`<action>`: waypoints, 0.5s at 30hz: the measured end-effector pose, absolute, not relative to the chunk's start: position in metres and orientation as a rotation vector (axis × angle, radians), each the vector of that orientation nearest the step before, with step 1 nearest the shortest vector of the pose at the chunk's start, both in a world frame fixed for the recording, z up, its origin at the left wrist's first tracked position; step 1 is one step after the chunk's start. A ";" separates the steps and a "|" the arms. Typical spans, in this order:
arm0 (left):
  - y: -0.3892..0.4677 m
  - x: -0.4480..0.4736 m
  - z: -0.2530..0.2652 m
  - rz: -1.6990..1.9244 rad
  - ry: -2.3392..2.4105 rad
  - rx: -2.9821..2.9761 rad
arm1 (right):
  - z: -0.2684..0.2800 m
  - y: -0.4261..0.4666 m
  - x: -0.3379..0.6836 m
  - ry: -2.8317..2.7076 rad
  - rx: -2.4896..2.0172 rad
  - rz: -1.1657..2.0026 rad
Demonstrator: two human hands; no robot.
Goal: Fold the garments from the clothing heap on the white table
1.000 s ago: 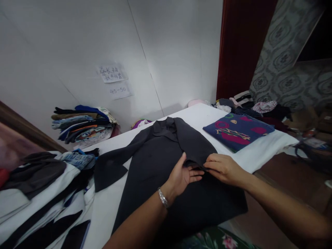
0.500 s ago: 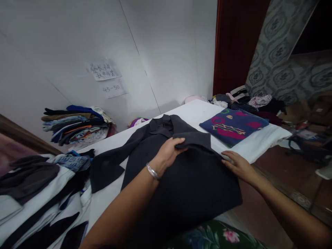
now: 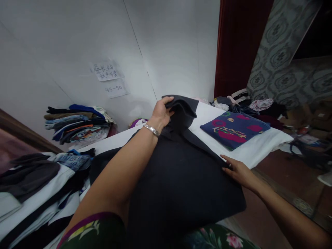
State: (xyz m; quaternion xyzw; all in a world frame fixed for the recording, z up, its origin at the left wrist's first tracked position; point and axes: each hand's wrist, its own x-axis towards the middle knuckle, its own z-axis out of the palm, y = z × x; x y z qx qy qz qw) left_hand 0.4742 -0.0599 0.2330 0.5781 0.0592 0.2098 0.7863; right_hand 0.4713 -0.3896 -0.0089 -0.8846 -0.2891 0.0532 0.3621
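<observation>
Dark jacket (image 3: 181, 173) drapes smoothly, left hand (image 3: 162, 113) gripping its folded sleeve (image 3: 185, 101), right hand (image 3: 240, 173) loosely parted.

Single view, head-worn. Faces forward, down across table (image 3: 207, 113) toward wall (image 3: 171, 45). Close range: left hand (image 3: 162, 112), right hand (image 3: 238, 172) both within frame.

The room was kinda dim & gray. The wall (image 3: 171, 52) had a soft bright patch nr the mid, but was darker twd the corners. A faint shadow lay on it by the clothes pile (image 3: 80, 122). The dark coat (image 3: 186, 183) was almost black at the btm, so its folds got lost. The bracelet (image 3: 151, 130) had a tiny shine. Stuff far rt, e.g. boxes (image 3: 320, 117), looked dark, fuzzy & stretched.
</observation>
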 end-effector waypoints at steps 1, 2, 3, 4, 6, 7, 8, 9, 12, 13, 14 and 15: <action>-0.054 0.478 0.237 0.479 0.105 1.256 | -0.004 -0.388 0.470 -0.742 -2.240 0.153; -0.047 0.481 0.242 0.508 0.086 1.262 | 0.003 -0.386 0.467 -0.750 -2.195 0.170; -0.040 0.484 0.246 0.538 0.075 1.261 | 0.010 -0.383 0.465 -0.764 -2.147 0.191; -0.031 0.486 0.249 0.570 0.073 1.254 | 0.019 -0.379 0.461 -0.781 -2.098 0.218; -0.013 0.487 0.256 0.638 0.082 1.223 | 0.035 -0.369 0.453 -0.818 -2.010 0.291; -0.004 0.487 0.258 0.670 0.087 1.205 | 0.042 -0.362 0.448 -0.841 -1.972 0.336; 0.006 0.486 0.260 0.700 0.091 1.188 | 0.047 -0.354 0.443 -0.871 -1.934 0.383; 0.015 0.484 0.261 0.726 0.096 1.171 | 0.050 -0.345 0.437 -0.911 -1.891 0.436; 0.040 0.474 0.261 0.795 0.128 1.106 | 0.048 -0.316 0.419 -1.050 -1.714 0.632; 0.047 0.470 0.260 0.814 0.145 1.081 | 0.044 -0.307 0.412 -1.102 -1.661 0.699; 0.054 0.465 0.258 0.830 0.162 1.056 | 0.040 -0.299 0.406 -1.167 -1.624 0.759; 0.060 0.459 0.255 0.842 0.180 1.031 | 0.036 -0.293 0.401 -1.240 -1.607 0.803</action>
